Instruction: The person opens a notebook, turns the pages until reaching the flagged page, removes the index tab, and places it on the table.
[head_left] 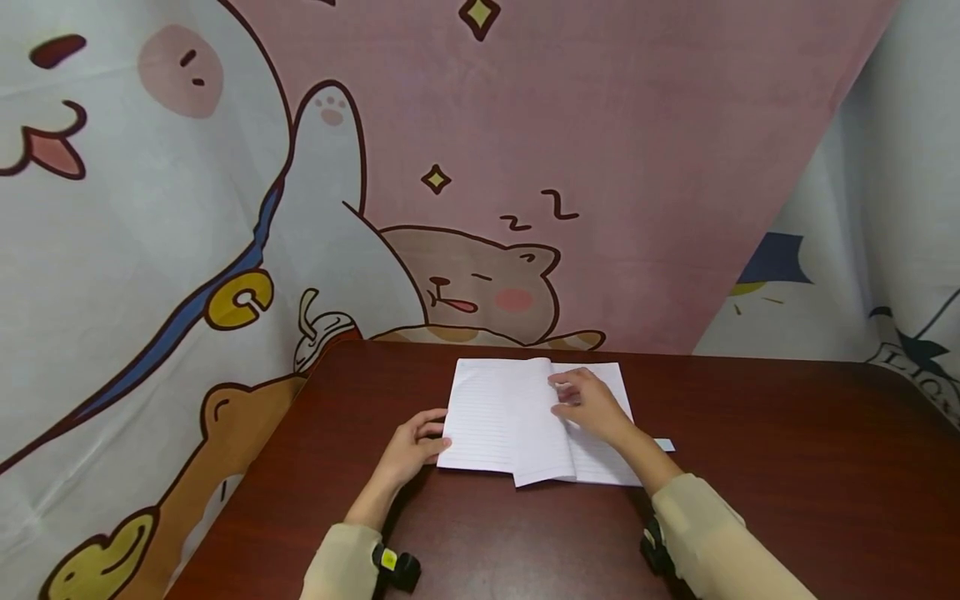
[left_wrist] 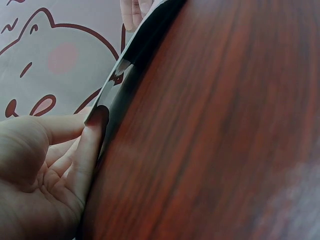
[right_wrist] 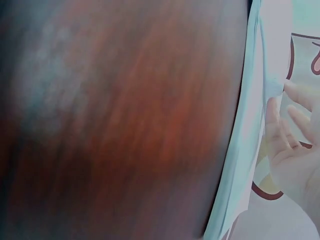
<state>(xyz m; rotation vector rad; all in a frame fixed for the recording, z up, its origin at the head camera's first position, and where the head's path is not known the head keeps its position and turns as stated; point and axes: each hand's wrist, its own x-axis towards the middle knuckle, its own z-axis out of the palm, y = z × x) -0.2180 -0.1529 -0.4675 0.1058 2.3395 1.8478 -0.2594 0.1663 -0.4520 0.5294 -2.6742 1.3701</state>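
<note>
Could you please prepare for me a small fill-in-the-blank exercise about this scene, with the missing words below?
1. The open white paper notebook lies on a glossy reddish-____ wood-grained table.
2. In the head view, the person's left grip pinches the notebook's ____ edge.
3. The notebook's white pages are ruled with thin ____.
4. On the pink-and-white printed cloth, the large white cartoon animal's collar is coloured ____.

Missing words: brown; left; lines; blue.

The head view looked forward and down from above the surface (head_left: 787, 483); the wrist views faced the open notebook (head_left: 483, 417) nearly edge-on from close in, tilted sideways, both sharing the backdrop (head_left: 637, 125).
</note>
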